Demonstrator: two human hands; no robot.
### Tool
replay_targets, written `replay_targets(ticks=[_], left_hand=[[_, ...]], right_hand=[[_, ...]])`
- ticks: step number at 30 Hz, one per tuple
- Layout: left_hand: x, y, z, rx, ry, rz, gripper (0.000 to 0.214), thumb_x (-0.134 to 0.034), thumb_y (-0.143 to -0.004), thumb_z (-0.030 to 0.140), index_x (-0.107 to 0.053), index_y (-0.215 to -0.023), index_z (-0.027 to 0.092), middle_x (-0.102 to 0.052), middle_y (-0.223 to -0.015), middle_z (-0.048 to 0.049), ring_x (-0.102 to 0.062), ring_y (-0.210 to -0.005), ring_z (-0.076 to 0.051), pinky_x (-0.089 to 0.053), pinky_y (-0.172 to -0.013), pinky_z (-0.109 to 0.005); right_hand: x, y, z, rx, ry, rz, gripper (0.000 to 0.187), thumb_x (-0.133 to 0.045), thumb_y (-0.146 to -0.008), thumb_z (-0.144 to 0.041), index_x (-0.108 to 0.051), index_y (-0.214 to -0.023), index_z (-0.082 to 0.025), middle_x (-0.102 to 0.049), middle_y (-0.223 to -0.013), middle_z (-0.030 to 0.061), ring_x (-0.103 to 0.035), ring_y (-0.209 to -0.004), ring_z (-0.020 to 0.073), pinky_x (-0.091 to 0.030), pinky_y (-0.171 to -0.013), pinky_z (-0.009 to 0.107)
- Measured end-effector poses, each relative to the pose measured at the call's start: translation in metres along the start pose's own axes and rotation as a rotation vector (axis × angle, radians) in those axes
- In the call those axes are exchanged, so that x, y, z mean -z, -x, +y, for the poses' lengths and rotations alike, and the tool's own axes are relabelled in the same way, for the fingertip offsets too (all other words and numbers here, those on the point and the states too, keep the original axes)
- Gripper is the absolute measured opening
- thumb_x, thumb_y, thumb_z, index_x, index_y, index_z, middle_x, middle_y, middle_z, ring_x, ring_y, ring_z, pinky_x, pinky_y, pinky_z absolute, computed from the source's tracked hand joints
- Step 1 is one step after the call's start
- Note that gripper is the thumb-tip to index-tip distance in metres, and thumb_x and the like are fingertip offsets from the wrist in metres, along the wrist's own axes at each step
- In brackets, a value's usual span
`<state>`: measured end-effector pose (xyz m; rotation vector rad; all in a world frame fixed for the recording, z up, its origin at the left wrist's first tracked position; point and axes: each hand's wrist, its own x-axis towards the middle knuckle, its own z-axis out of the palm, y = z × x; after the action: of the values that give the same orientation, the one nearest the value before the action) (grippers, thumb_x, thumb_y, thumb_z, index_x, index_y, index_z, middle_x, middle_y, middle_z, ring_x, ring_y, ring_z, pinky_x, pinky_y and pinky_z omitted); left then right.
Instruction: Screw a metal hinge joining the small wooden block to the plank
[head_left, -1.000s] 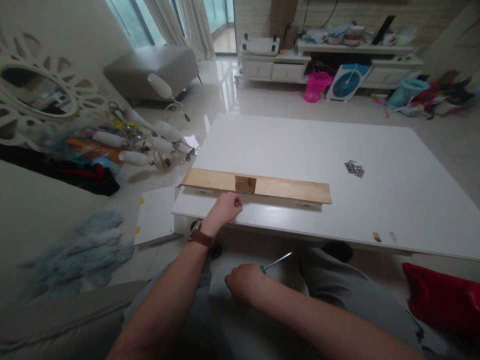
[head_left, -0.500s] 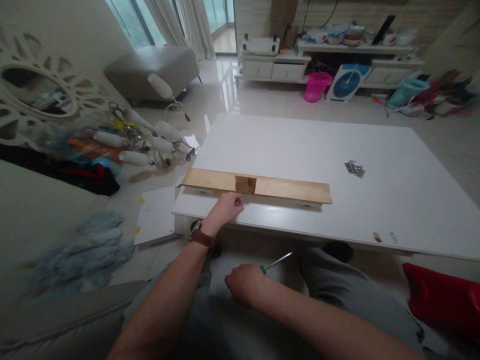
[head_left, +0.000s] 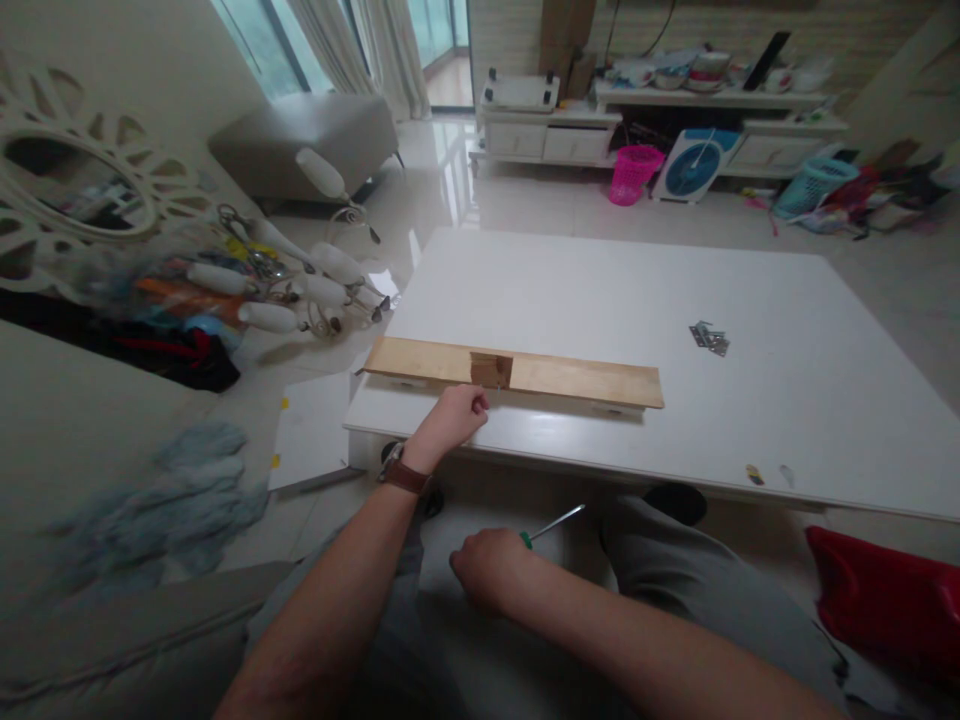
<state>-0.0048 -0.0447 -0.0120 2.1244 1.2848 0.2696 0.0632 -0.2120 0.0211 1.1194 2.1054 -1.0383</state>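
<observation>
A long light-wood board (head_left: 585, 378) lies across the near left part of the white table (head_left: 600, 290). Near its middle is a darker brown rectangle (head_left: 491, 370), with a tiny upright piece at its front edge that is too small to name. Just in front of that patch, my left hand (head_left: 456, 412) is closed, fingertips pinched together at the board's edge. Whatever the pinch holds is hidden. Low over my lap, my right hand (head_left: 487, 568) is wrapped round a screwdriver (head_left: 556, 522) with a green handle, its metal shaft pointing up and right.
Metal hinges or brackets (head_left: 709, 338) lie piled on the table's right half. Two small flat pieces, one of them yellow and dark (head_left: 754, 474), rest near the front edge. A white panel (head_left: 311, 430) is on the floor at left, below a white-shaded lamp (head_left: 322, 290).
My left fingertips have shifted very slightly beside the board. My right hand and the screwdriver stay in the same place.
</observation>
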Motion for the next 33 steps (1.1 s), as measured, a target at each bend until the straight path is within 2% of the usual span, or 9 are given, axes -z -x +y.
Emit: replay_targets(ticks=[5, 19, 25, 30, 33], left_hand=[[-0.0012, 0.0002, -0.0023, -0.003, -0.002, -0.007, 0.022, -0.063, -0.076, 0.002, -0.08, -0.082, 0.014, -0.076, -0.076, -0.0055, -0.07, -0.074, -0.018, -0.052, -0.075, -0.028], [-0.0029, 0.0007, -0.0031, -0.029, 0.001, 0.01, 0.019, -0.063, -0.074, 0.003, -0.078, -0.077, 0.015, -0.074, -0.073, -0.0045, -0.068, -0.072, -0.017, -0.05, -0.072, -0.027], [-0.0011, 0.0013, 0.0012, -0.037, -0.002, 0.006, 0.017, -0.063, -0.075, 0.005, -0.076, -0.074, 0.016, -0.073, -0.072, -0.004, -0.067, -0.072, -0.017, -0.049, -0.072, -0.027], [0.0003, 0.0011, 0.0039, -0.035, 0.018, 0.042, 0.024, -0.06, -0.077, 0.003, -0.079, -0.084, 0.015, -0.076, -0.077, -0.0044, -0.068, -0.075, -0.017, -0.051, -0.076, -0.027], [0.0012, 0.0012, 0.0046, -0.024, 0.005, 0.024, 0.021, -0.063, -0.077, 0.005, -0.08, -0.083, 0.015, -0.077, -0.079, -0.0057, -0.07, -0.077, -0.018, -0.052, -0.078, -0.029]], right_hand=[[-0.0008, -0.0021, 0.0002, 0.001, 0.004, 0.002, 0.036, -0.066, -0.093, -0.013, -0.074, -0.128, -0.01, -0.077, -0.122, 0.024, -0.075, -0.117, 0.0375, -0.068, -0.088, 0.05], [0.0022, 0.0032, -0.0008, 0.004, 0.0, 0.023, 0.033, -0.061, -0.096, -0.011, -0.075, -0.126, -0.01, -0.077, -0.123, 0.0231, -0.074, -0.119, 0.0367, -0.067, -0.091, 0.048], [0.0002, -0.0001, -0.0001, -0.013, -0.005, 0.007, 0.035, -0.065, -0.094, -0.013, -0.075, -0.128, -0.011, -0.077, -0.123, 0.0234, -0.075, -0.118, 0.0364, -0.067, -0.09, 0.048], [-0.0041, -0.0039, 0.0007, -0.003, 0.028, 0.016, 0.035, -0.065, -0.095, -0.016, -0.075, -0.129, -0.014, -0.077, -0.125, 0.0206, -0.075, -0.118, 0.035, -0.067, -0.091, 0.046], [-0.0029, -0.0025, 0.0001, -0.006, 0.018, 0.013, 0.036, -0.065, -0.094, -0.014, -0.074, -0.129, -0.012, -0.077, -0.124, 0.0217, -0.075, -0.118, 0.0354, -0.067, -0.09, 0.046]])
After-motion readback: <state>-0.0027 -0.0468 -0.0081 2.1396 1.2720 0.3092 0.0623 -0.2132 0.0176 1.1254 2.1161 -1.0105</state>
